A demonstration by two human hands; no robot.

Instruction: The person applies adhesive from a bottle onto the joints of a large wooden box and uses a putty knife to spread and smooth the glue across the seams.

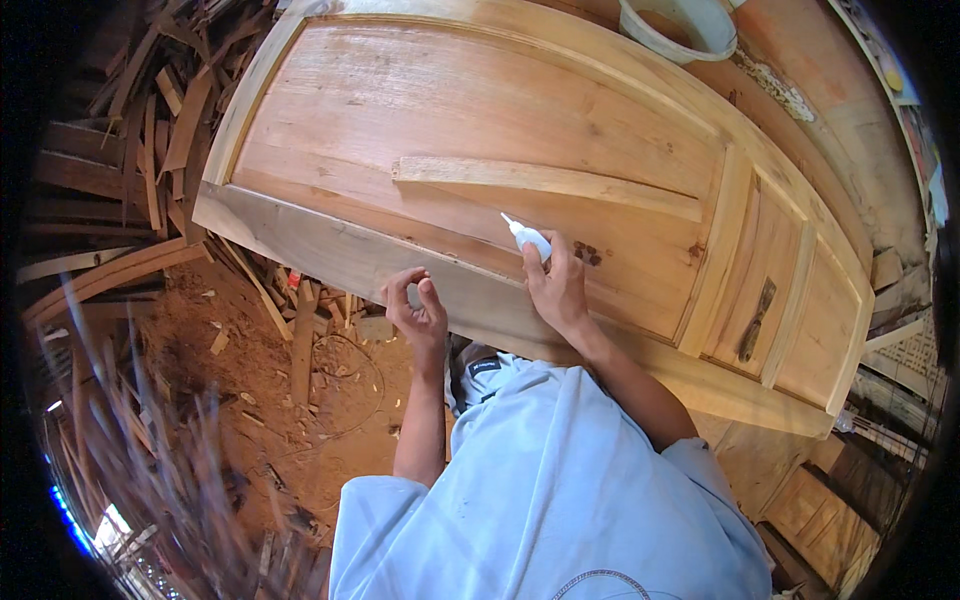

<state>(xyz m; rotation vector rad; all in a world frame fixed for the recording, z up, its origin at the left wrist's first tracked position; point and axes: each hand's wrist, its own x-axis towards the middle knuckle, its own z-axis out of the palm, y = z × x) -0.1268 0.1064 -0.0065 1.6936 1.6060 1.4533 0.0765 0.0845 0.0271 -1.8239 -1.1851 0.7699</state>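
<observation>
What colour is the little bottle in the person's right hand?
White; the bottle shows plainly in the head view.

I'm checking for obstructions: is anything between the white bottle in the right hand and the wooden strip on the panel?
Nothing visible stands in the way. The right hand holds the white bottle below the wooden strip in the picture, with only bare panel showing between them.

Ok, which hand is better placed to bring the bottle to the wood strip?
Likely the right hand: it holds the white bottle over the door, nozzle pointing toward the wood strip. The left hand is curled by the door's near edge, farther from the strip.
</observation>
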